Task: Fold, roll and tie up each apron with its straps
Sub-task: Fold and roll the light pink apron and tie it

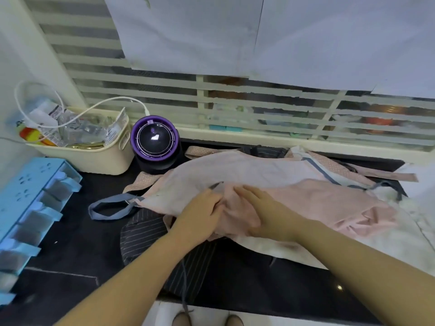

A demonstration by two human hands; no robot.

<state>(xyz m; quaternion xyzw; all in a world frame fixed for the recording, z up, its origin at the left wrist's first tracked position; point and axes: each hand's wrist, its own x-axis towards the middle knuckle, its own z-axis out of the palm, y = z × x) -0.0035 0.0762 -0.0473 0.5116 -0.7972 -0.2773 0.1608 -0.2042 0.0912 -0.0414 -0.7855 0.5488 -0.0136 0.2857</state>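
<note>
Gripping pink apron: left hand fingers curled | right hand fingers flat | cream basket holds packets

Left hand: gripping bunched pink apron
Right hand: pressing flat just beside
Grey strap: looped left on dark counter

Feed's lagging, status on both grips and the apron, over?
Left grip clutching pink apron. Right grip flat on it. Not rolled; grey strap loose. Striped apron underneath.
</note>
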